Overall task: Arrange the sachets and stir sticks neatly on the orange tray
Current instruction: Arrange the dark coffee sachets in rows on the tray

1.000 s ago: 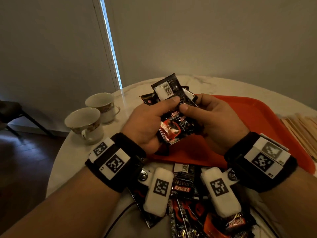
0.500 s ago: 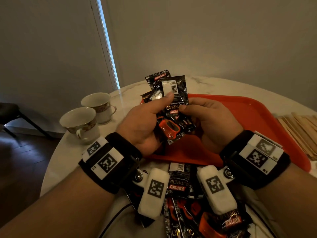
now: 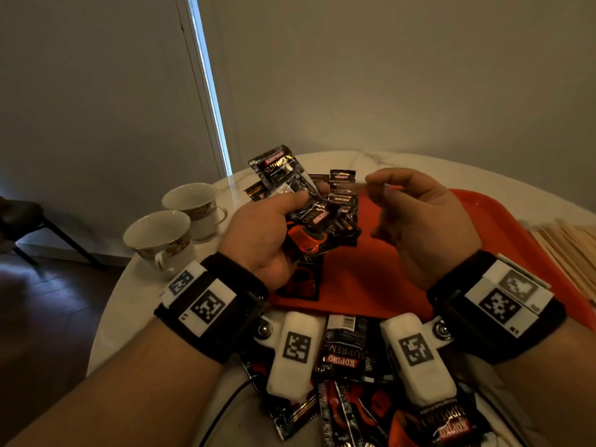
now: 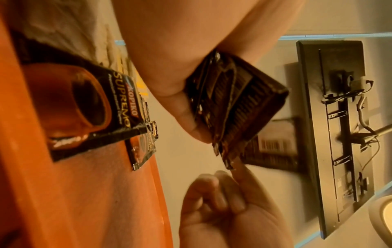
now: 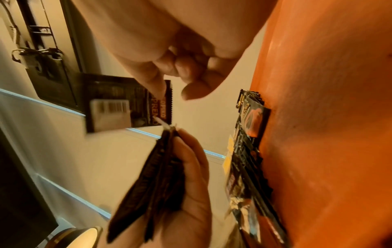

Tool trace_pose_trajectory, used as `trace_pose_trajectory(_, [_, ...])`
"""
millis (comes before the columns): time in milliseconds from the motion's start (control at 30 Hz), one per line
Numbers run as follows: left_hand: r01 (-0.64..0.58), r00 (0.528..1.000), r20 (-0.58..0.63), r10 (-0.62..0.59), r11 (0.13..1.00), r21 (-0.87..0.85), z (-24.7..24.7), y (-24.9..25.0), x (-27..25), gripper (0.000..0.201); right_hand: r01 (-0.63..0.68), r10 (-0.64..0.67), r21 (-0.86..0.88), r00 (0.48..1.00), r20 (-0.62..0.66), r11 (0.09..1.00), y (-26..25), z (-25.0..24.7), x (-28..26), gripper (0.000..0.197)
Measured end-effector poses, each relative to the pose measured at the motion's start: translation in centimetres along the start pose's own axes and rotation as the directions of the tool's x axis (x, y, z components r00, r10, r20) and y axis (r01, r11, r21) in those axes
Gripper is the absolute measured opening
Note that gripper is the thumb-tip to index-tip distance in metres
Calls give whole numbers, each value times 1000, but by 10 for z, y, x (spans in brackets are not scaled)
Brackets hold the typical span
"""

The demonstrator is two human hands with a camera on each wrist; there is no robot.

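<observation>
My left hand (image 3: 274,227) grips a fanned bunch of black and red coffee sachets (image 3: 309,214) above the left part of the orange tray (image 3: 371,279). In the left wrist view my thumb (image 4: 186,120) presses on the bunch (image 4: 233,104). My right hand (image 3: 416,217) hovers to the right of it with curled fingers and holds nothing. Its index fingertip (image 4: 237,169) touches the bunch's corner. One sachet (image 3: 301,280) lies on the tray under my left hand, and a small pile (image 3: 343,196) lies further back. Wooden stir sticks (image 3: 577,250) lie right of the tray.
Several loose sachets (image 3: 348,359) lie on the marble table (image 3: 135,304) between the tray and me. Two teacups (image 3: 161,233) (image 3: 193,201) stand at the table's left edge. A dark chair (image 3: 19,217) is on the floor to the left.
My right hand has let go of the sachet bunch and drawn away to the right. My left hand now holds the bunch alone, fanned out wider.
</observation>
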State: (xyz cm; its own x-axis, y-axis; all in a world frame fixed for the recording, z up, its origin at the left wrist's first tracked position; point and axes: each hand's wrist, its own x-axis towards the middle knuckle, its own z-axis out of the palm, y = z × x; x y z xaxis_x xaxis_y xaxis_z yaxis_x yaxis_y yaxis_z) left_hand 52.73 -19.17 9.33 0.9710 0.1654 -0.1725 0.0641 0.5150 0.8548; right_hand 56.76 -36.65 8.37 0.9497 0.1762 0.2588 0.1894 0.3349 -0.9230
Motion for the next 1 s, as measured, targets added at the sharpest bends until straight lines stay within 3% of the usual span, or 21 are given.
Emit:
trace_pose_trajectory(133, [10, 998, -61, -8, 999, 34, 0, 2, -1, 13, -23, 22, 10, 997, 68, 1000, 1, 0, -2, 35])
trace_pose_trajectory(200, [-6, 996, -90, 10, 999, 51, 0, 2, -1, 18, -75, 75, -4, 992, 98, 997, 2, 2, -4, 27])
trace_pose_trajectory(267, [-11, 994, -107, 17, 998, 64, -2, 2, 0, 28, -88, 90, -26, 988, 125, 996, 2, 4, -6, 8])
trace_pose_trajectory(400, [-13, 999, -41, 15, 998, 60, 0, 2, -3, 34, -31, 42, -64, 985, 168, 997, 3, 3, -7, 40])
trace_pose_trajectory(533, [-62, 996, 70, 56, 994, 94, 2, -3, -6, 47, -3, 6, -22, 992, 127, 1000, 3, 2, -3, 56])
trace_pose_trajectory(600, [-58, 992, 118, 43, 991, 124, 2, -5, -8, 44, -17, 17, -2, 994, 106, 1000, 3, 1, -3, 58])
trace_pose_trajectory(700, [-57, 992, 124, 36, 983, 177, 2, -6, -10, 28, -60, 57, 37, 995, 82, 998, 3, 1, -3, 52])
trace_pose_trajectory(800, [-36, 994, 111, 12, 977, 212, 2, -5, -10, 40, -112, 111, 30, 994, 24, 993, 2, 3, -1, 29])
trace_pose_trajectory(867, [-15, 997, 76, -3, 973, 231, 1, -4, -8, 36, -146, 147, 24, 989, -26, 989, 3, 3, 0, 12])
trace_pose_trajectory(1000, [0, 1000, 25, -6, 976, 216, 1, -2, -8, 41, -226, 230, -69, 971, 60, 972, 0, 3, -1, 21])
